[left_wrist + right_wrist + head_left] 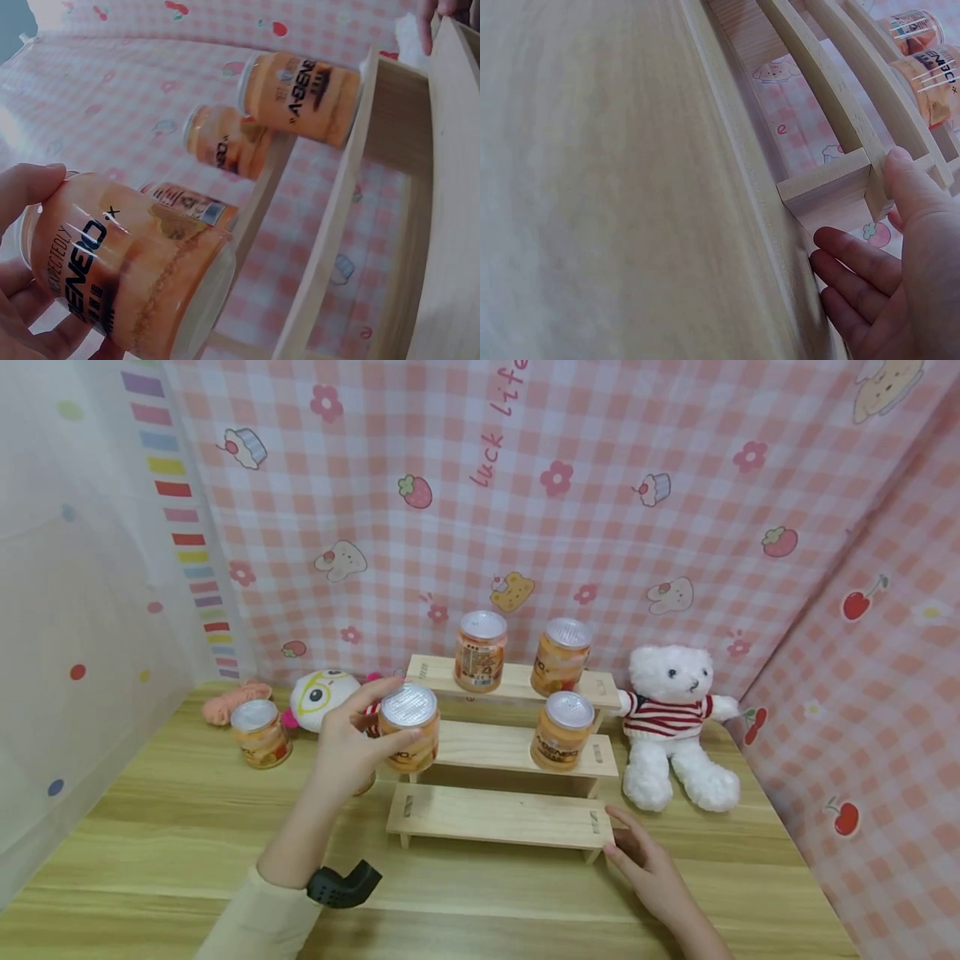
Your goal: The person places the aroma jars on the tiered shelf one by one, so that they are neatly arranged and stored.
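Observation:
My left hand (347, 745) grips a can with an orange label and silver lid (409, 731), thumb and fingers around its upper part. In the left wrist view the bottom rim of this can (139, 266) shows, apart from the shelf boards. It is by the left end of the middle step of a three-step wooden shelf (495, 814). My right hand (651, 868) holds the right end of the lowest step between thumb and index finger; its other fingers stay off the wood. A matching can (561, 732) stands at the middle step's right.
Two more cans, one left (480, 652) and one right (562, 657), stand on the top step. Another can (261, 735) is on the table (150, 852) at left; one behind my left wrist is mostly hidden. Plush toys flank the shelf, including a white bear (670, 727).

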Tool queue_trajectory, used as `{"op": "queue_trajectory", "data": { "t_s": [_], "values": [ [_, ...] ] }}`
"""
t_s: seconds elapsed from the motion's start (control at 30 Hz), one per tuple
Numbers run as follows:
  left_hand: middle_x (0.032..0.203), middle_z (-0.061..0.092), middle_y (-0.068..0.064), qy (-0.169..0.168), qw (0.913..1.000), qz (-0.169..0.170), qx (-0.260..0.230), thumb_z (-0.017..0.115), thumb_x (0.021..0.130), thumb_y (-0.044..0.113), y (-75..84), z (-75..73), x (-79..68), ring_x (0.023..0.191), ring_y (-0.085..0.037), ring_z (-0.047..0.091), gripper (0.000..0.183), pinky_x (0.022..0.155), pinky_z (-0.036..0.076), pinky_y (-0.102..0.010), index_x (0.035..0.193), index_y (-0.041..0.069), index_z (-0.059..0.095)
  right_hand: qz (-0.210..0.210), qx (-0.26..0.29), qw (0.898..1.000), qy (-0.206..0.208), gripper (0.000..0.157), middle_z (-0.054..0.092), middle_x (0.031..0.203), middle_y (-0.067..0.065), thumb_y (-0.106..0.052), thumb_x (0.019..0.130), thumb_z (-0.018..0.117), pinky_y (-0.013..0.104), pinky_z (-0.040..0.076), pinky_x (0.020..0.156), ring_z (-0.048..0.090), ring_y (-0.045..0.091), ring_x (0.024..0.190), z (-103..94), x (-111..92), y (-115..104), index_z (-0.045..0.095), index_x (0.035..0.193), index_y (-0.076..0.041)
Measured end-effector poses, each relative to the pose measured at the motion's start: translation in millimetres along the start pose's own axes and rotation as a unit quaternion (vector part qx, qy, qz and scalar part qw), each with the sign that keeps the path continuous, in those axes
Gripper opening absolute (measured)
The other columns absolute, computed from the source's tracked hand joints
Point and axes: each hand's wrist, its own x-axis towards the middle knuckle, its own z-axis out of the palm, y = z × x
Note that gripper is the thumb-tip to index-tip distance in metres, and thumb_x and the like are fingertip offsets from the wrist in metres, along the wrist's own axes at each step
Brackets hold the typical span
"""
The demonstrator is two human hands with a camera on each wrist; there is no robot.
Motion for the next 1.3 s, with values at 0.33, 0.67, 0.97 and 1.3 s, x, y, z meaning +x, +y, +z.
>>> {"op": "queue_trajectory", "data": {
  "t_s": [0.33,0.67,0.97,1.3],
  "values": [
    [0.131,0.056,-0.004,-0.044,0.9983,-0.023,-0.03,0.085,0.072,0.011,-1.9,30.5,14.3,0.104,-0.025,0.056,0.062,0.082,0.051,-0.036,0.129,0.005,0.06,-0.003,-0.004,1.0,0.0,0.051,0.066,0.11,0.017,-0.004,0.094,0.06,0.017,0.047,0.082,0.061,0.009,0.101,-1.3,0,1,0.043,0.141,-0.004],
    [0.128,0.058,-0.005,-0.057,0.9977,-0.023,-0.027,0.084,0.073,0.01,-8.6,52.3,26.8,0.101,-0.027,0.057,0.061,0.078,0.05,-0.037,0.129,0.009,0.06,-0.002,-0.003,1.0,0.002,0.051,0.066,0.11,0.017,-0.004,0.093,0.06,0.018,0.048,0.082,0.061,0.008,0.101,-1.9,-2,1,0.043,0.141,-0.004],
    [0.131,0.056,-0.002,-0.064,0.9966,-0.018,-0.049,0.084,0.074,0.013,-19.8,66.6,31.5,0.109,-0.023,0.053,0.06,0.085,0.049,-0.039,0.129,0.009,0.06,-0.004,-0.001,1.0,0.001,0.051,0.067,0.108,0.015,-0.004,0.093,0.061,0.017,0.047,0.082,0.062,0.009,0.099,-0.6,-1,1,0.043,0.141,-0.004],
    [0.131,0.056,-0.007,-0.065,0.9968,-0.001,-0.047,0.083,0.074,0.008,-28.7,75.4,35.1,0.11,-0.024,0.054,0.058,0.085,0.048,-0.039,0.128,0.006,0.061,0.006,-0.006,1.0,0.003,0.051,0.067,0.106,0.013,-0.006,0.093,0.061,0.018,0.047,0.081,0.062,0.011,0.098,-0.3,0,0,0.044,0.141,-0.006]
  ]
}}
